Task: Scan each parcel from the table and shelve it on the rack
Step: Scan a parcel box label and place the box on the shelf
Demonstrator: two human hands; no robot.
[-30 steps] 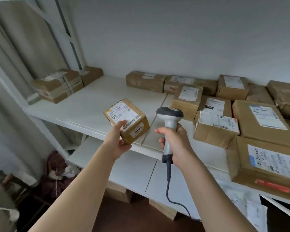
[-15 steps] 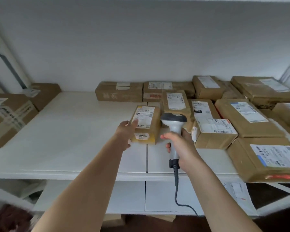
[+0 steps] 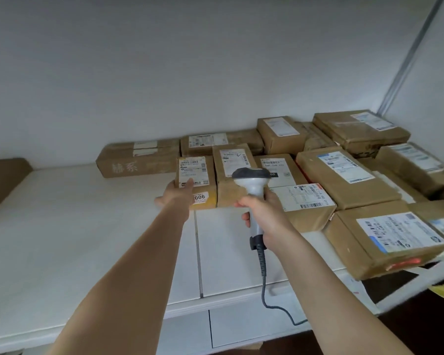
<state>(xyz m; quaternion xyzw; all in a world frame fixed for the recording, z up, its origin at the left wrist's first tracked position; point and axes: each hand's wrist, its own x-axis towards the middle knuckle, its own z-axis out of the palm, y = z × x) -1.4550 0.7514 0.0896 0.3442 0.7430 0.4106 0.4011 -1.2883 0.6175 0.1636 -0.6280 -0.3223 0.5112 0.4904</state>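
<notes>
A small brown parcel [image 3: 199,172] with a white label and a "1006" sticker rests on the white rack shelf [image 3: 92,226], pressed against the left side of another labelled parcel [image 3: 235,165]. My left hand [image 3: 178,194] lies on its near left face, fingers on the label. My right hand [image 3: 260,212] grips the handle of a grey barcode scanner [image 3: 251,180], held upright just right of the small parcel, its cable hanging down over the shelf edge.
Several taped brown parcels [image 3: 344,175] crowd the shelf's right half, and a long box [image 3: 139,160] lies at the back wall. Another box [image 3: 3,180] sits at the far left. A metal upright [image 3: 408,62] rises at right. A lower shelf [image 3: 241,326] shows below.
My left hand carried the small parcel forward from mid-air onto the shelf, setting it against the neighbouring parcel. The scanner stayed in my right hand and moved forward too.
</notes>
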